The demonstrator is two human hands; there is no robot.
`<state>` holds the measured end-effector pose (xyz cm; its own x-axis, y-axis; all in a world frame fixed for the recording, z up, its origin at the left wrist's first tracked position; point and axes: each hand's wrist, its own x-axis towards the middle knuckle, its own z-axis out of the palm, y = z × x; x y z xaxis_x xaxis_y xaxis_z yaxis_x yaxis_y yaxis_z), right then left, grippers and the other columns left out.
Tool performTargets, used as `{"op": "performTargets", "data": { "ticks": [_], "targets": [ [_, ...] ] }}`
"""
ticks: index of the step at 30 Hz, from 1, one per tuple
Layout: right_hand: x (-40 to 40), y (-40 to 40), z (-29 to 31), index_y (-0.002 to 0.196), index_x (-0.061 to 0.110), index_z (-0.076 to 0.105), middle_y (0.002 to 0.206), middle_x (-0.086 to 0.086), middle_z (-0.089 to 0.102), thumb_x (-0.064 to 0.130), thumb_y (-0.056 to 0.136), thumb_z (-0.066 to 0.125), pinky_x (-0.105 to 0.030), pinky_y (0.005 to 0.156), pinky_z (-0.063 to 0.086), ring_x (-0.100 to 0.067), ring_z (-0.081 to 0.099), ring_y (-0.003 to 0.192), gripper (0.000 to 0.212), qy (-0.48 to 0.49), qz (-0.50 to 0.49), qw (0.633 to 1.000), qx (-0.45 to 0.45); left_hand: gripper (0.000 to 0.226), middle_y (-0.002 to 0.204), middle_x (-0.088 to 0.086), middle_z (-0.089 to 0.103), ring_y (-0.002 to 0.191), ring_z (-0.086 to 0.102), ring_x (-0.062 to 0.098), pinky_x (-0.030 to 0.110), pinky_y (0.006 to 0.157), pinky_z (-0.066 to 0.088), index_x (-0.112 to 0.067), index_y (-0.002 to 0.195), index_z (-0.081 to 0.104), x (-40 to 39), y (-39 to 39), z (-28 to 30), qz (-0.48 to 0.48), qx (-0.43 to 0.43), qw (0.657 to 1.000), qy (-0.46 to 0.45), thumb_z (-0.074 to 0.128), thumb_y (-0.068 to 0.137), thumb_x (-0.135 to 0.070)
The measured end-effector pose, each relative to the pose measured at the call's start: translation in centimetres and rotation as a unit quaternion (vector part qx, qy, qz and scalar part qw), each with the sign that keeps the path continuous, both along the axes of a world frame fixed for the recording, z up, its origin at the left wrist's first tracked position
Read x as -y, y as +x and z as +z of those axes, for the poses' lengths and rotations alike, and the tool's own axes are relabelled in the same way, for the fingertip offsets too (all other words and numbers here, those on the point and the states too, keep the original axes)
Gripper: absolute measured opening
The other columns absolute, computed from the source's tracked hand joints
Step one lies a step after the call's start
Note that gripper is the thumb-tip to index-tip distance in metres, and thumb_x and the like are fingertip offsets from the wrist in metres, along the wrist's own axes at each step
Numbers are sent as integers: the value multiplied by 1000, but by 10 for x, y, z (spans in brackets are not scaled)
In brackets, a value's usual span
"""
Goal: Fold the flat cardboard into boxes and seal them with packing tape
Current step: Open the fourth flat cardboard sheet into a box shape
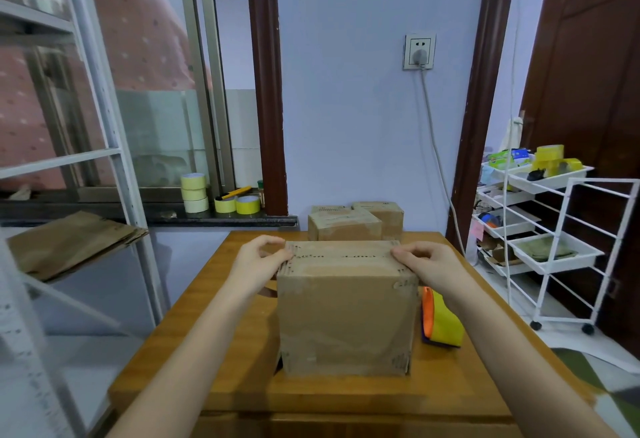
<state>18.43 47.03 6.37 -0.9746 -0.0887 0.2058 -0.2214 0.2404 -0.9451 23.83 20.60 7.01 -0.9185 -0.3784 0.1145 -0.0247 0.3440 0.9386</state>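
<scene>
Brown cardboard box, closed, clear tape on top seam (346,313): upright, centre of wooden table (214,351), near front edge.
Left hand (258,261): at box's top left edge, fingers curled, tips pinching the corner.
Right hand (427,263): at top right edge, fingers curled, tips on the corner.
Tape dispenser w/ yellow roll, orange-purple frame (441,318): on table just beside box, right side, partly hidden.
Two smaller sealed brown boxes (353,224): far end of table, side by side, touching; contents not visible.
Yellow tape rolls (221,197): on window sill, three stacked, two more beside.
Flat brown cardboard sheets (72,243): on white metal shelf, left.
White wire trolley (554,226), right: top tray holds yellow tape rolls & small packets; lower trays hold misc. items, one w/ green cloth.
</scene>
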Motion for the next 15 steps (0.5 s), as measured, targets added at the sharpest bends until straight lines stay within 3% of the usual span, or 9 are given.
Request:
{"op": "performTargets", "data": {
  "ticks": [3, 5, 7, 10, 12, 15],
  "targets": [
    [-1, 2, 6, 97, 11, 65, 86, -8, 65, 20, 88, 68, -31, 64, 52, -20, 62, 77, 13, -5, 2, 1000, 14, 33, 105, 1, 59, 85, 63, 23, 38, 60, 57, -24, 121, 53, -2, 5, 3, -19, 88, 995, 31, 59, 91, -36],
    [-3, 3, 7, 107, 18, 57, 88, -7, 62, 27, 90, 66, -33, 66, 52, -17, 61, 76, 22, 30, -2, 999, 29, 29, 100, 4, 62, 82, 66, 27, 43, 67, 59, -21, 111, 58, -1, 10, 5, -46, 136, 989, 29, 54, 93, -43],
    [-4, 8, 8, 115, 25, 55, 95, -4, 62, 35, 94, 57, -31, 61, 52, -15, 62, 79, 23, 60, 21, 996, 62, 26, 98, 6, 64, 79, 67, 27, 43, 68, 60, -21, 101, 61, 1, 14, 6, -62, 137, 988, 18, 53, 93, -44],
    [-7, 14, 6, 119, 28, 55, 102, -2, 64, 37, 97, 50, -29, 51, 52, -14, 64, 79, 24, 59, 47, 995, 58, 27, 98, 6, 66, 81, 68, 27, 40, 61, 60, -22, 107, 63, 8, 21, 5, -86, 110, 990, 5, 56, 92, -44],
    [-8, 15, 1, 125, 27, 52, 106, -1, 66, 32, 97, 52, -26, 58, 53, -10, 65, 85, 29, 43, 49, 998, 0, 28, 101, 2, 67, 85, 68, 24, 38, 61, 60, -23, 114, 63, 14, 26, 4, -103, 62, 993, 10, 59, 91, -40],
    [-9, 14, -11, 136, 23, 46, 125, 5, 60, 18, 95, 56, -27, 86, 52, -3, 60, 107, 42, 8, 58, 992, -110, 46, 114, -3, 63, 95, 66, 16, 31, 60, 58, -31, 130, 48, 19, 33, 0, -125, -40, 990, 41, 65, 87, -27]
  ]
}}
